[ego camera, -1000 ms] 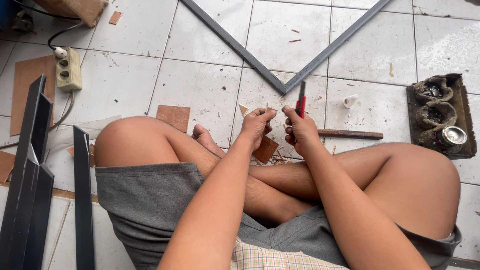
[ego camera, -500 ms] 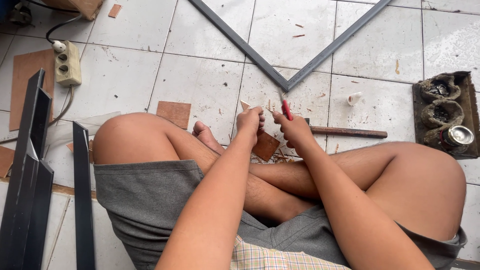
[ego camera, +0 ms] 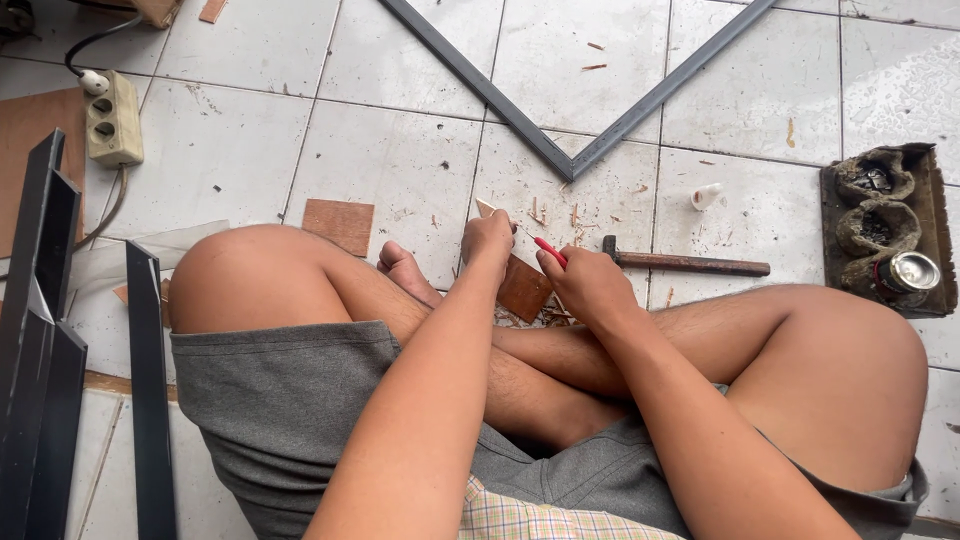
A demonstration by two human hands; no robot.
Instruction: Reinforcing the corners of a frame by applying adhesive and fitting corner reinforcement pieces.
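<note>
I sit cross-legged on a white tiled floor. My left hand (ego camera: 488,240) pinches a small strip of light wood (ego camera: 487,208) that sticks out past its fingers. My right hand (ego camera: 588,285) grips a red-handled knife (ego camera: 548,249), its tip pointing toward the strip. Between and under the hands lies a brown square of board (ego camera: 523,290), resting near my foot (ego camera: 405,272). Wood shavings litter the tiles around the hands.
A hammer (ego camera: 690,264) lies just right of my hands. A dark metal frame corner (ego camera: 570,160) is ahead. A second brown square (ego camera: 338,224), a power strip (ego camera: 113,118), a tray with a can (ego camera: 885,235) at right and dark frame bars (ego camera: 45,330) at left surround me.
The right hand has tilted the red-handled knife from upright down toward the wood strip in the left hand. Both hands stay close over the brown square.
</note>
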